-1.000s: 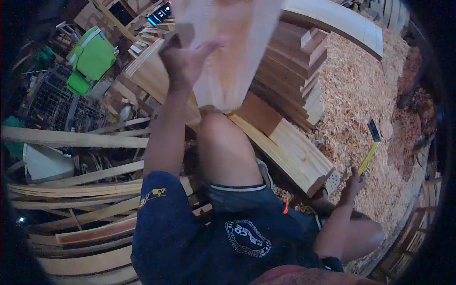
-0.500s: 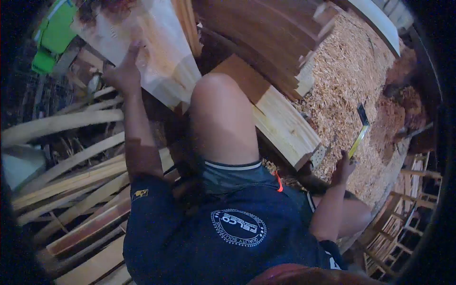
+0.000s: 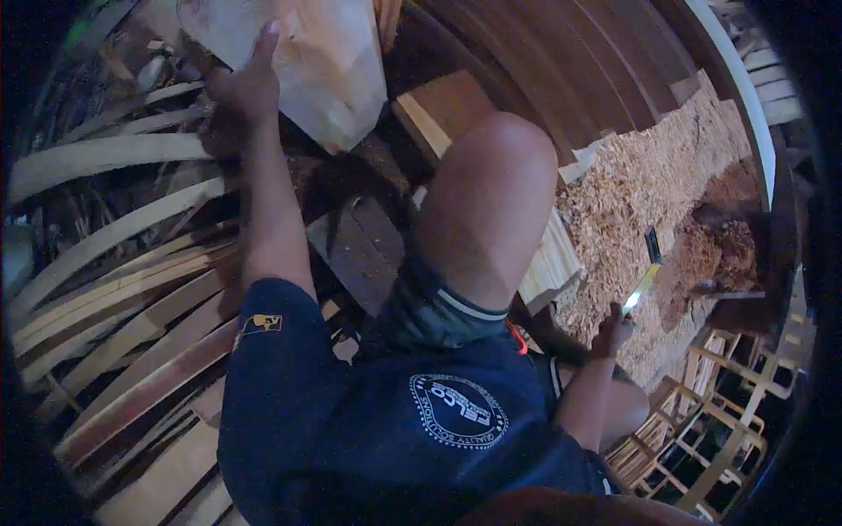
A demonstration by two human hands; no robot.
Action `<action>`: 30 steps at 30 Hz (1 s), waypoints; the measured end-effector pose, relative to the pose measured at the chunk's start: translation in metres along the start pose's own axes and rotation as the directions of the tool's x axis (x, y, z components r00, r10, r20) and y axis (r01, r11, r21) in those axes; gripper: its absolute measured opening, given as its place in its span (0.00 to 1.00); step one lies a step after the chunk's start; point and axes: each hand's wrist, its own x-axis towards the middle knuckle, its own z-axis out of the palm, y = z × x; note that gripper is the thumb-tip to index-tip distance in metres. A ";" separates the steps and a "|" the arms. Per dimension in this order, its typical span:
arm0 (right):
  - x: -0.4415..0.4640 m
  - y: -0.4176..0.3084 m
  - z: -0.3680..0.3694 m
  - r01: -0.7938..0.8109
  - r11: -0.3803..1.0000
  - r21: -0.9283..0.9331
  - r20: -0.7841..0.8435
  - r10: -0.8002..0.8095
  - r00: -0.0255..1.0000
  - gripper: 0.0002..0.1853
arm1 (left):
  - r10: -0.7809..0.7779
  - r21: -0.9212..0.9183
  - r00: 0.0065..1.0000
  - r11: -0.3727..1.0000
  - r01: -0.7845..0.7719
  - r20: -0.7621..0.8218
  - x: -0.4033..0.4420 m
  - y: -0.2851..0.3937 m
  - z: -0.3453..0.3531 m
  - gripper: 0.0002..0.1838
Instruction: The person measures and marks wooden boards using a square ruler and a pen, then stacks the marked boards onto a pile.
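Note:
My left hand (image 3: 248, 90) is closed on the near left edge of a thick pale wooden board (image 3: 329, 74), its thumb lying on the top face and its other fingers hidden in shadow beneath. At the right, my right hand (image 3: 611, 333) is wrapped round one end of a slim tool (image 3: 643, 285) with a shiny yellow shaft and a short black end piece set at an angle. The tool's exact kind does not show. It is held over wood shavings (image 3: 614, 210), pointing away from me.
Between my arms is my bent knee (image 3: 500, 175), with a squared timber (image 3: 548, 263) behind it. Curved wooden strips (image 3: 123, 162) are piled on the left. Dark brown planks (image 3: 561, 61) lie at the top, and slatted wooden frames (image 3: 702, 412) stand at lower right.
The view has shifted and turned. My knee has moved right, and the pale board sits higher in view with my left hand still on it. My right hand and the tool appear lower.

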 end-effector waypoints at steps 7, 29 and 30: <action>-0.027 -0.014 0.007 0.041 0.985 0.167 0.152 -0.067 0.986 0.14 | 0.090 0.524 0.983 0.836 -0.162 0.160 0.028 -0.056 0.008 0.49; -0.116 0.012 0.097 0.088 0.937 -0.337 0.177 -0.029 0.984 0.29 | 0.263 -0.444 -0.449 0.818 -0.366 0.854 -0.312 0.205 0.193 0.32; -0.119 0.008 0.095 0.074 0.946 -0.317 0.191 -0.013 0.982 0.31 | 0.319 -0.524 -0.451 0.714 -0.464 0.834 -0.350 0.200 0.196 0.34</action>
